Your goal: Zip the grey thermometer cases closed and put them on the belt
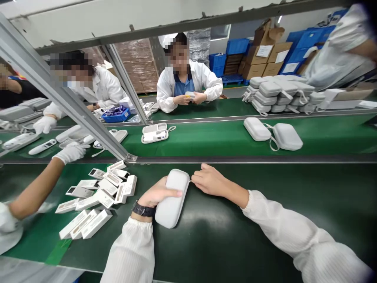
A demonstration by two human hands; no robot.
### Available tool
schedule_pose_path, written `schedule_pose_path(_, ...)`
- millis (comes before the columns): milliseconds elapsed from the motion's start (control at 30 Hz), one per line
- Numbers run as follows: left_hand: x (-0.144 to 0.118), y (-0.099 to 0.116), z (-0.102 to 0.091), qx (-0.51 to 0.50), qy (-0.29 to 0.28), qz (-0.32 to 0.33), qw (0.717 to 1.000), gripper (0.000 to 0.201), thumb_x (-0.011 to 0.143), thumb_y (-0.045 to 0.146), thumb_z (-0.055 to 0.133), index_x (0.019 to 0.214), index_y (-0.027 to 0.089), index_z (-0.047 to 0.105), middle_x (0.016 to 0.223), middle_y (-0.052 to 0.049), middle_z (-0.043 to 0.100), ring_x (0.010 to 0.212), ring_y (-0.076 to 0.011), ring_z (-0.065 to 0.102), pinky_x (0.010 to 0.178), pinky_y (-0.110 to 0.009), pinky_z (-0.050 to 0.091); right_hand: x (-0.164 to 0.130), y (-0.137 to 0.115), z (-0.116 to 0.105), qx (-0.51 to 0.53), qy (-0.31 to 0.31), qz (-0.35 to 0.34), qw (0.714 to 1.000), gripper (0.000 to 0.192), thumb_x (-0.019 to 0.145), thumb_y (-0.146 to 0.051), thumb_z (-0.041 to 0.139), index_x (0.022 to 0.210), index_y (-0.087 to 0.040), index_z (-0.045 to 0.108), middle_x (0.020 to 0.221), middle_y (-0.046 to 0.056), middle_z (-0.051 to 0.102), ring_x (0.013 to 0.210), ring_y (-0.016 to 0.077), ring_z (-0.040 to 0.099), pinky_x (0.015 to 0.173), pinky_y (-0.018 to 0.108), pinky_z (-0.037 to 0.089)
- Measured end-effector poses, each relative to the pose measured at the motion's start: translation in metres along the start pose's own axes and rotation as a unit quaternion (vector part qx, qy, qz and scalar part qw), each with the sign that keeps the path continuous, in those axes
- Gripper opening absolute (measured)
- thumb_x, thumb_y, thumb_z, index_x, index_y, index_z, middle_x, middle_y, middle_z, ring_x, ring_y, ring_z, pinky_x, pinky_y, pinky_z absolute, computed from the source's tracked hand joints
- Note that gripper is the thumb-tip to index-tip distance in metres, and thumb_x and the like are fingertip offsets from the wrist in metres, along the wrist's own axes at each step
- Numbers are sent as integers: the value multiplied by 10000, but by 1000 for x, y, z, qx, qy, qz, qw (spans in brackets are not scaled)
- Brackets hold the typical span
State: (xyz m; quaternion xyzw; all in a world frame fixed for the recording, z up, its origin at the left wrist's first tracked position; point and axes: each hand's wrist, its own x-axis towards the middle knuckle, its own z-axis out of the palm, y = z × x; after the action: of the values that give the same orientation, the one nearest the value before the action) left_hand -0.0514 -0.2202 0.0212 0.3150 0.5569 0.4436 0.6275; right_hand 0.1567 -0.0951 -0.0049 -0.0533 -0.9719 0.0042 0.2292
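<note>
My left hand, with a black watch at the wrist, is wrapped round a white zip case. Its thumb lies across the top of the case, which is closed and tilted over the dark green work surface. At the upper right corner of the case, my right hand has its fingers curled in a pinch at the small zipper pull. Most of the pull is hidden by the fingertips.
Several small white boxes lie to the left, near a co-worker's gloved hand. Beyond a metal rail, the green belt carries an opened case and two closed cases. A slanted metal post stands left.
</note>
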Motion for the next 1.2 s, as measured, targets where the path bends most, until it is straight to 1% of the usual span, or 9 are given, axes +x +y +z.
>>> schedule_pose_path(267, 11, -15, 3, -143, 25, 0, 989, 422, 682, 301, 842, 1024, 91, 711, 848, -155, 737, 696, -271, 709, 663, -371, 570, 2, -17, 2, 10, -3, 6, 1000, 223, 957, -210, 461, 754, -194, 551, 681, 10, 588, 564, 145, 360, 686, 335, 245)
schedule_pose_path(467, 9, -13, 11, -14, -4, -2, 1000, 471, 662, 272, 865, 1086, 137, 709, 929, -97, 732, 761, -206, 678, 679, -282, 533, 3, 22, 0, -27, 9, 29, 999, 302, 995, -176, 393, 742, -183, 558, 670, 7, 573, 570, 143, 342, 687, 335, 240)
schedule_pose_path(700, -4, -4, 18, 98, -286, -82, 950, 447, 554, 284, 900, 969, 188, 763, 878, -44, 740, 760, -238, 673, 691, -326, 554, 11, -5, -34, 169, -102, -18, 980, 326, 1045, -255, 379, 796, -199, 582, 737, -13, 604, 618, 124, 430, 720, 302, 305)
schedule_pose_path(867, -11, 3, 22, 154, -386, -79, 906, 363, 529, 308, 916, 845, 186, 785, 844, -77, 765, 703, -296, 687, 650, -394, 576, 15, 2, -47, 463, -225, -11, 858, 286, 994, -377, 525, 810, -188, 636, 723, -30, 617, 626, 101, 511, 639, 235, 377)
schedule_pose_path(933, -11, 0, 26, 118, -321, -29, 939, 465, 509, 309, 932, 928, 181, 777, 878, -74, 762, 753, -291, 696, 685, -376, 579, 10, 5, -36, 548, -180, 91, 812, 395, 966, -518, 529, 810, -172, 637, 664, -23, 581, 564, 101, 486, 558, 227, 373)
schedule_pose_path(1000, -6, -6, 31, 38, -157, 47, 986, 557, 561, 369, 919, 1047, 165, 739, 914, -82, 751, 788, -267, 698, 724, -349, 573, 4, 2, -18, 637, -93, 211, 736, 530, 955, -654, 432, 947, -166, 638, 706, 1, 599, 547, 111, 518, 521, 230, 399)
schedule_pose_path(1067, 3, -14, 36, -56, 29, 96, 993, 578, 703, 488, 825, 1148, 147, 684, 956, -113, 737, 795, -249, 694, 733, -339, 566, 1, -3, 3, 700, -48, 258, 664, 599, 908, -706, 475, 1205, -195, 570, 907, 56, 656, 670, 149, 622, 579, 260, 482)
schedule_pose_path(1133, 15, -23, 37, -122, 123, 114, 978, 572, 798, 546, 723, 1213, 160, 648, 1049, -139, 714, 870, -248, 687, 756, -330, 559, 4, -3, 21, 698, -19, 270, 663, 673, 826, -615, 679, 1349, -244, 475, 1098, 88, 656, 872, 195, 667, 730, 318, 541)
schedule_pose_path(1200, 25, -28, 31, -143, 179, 118, 966, 564, 807, 532, 719, 1240, 181, 632, 1157, -149, 670, 954, -249, 665, 748, -309, 555, 14, 10, 32, 646, 22, 308, 698, 712, 792, -473, 765, 1387, -255, 441, 1136, 90, 667, 977, 227, 663, 831, 370, 544)
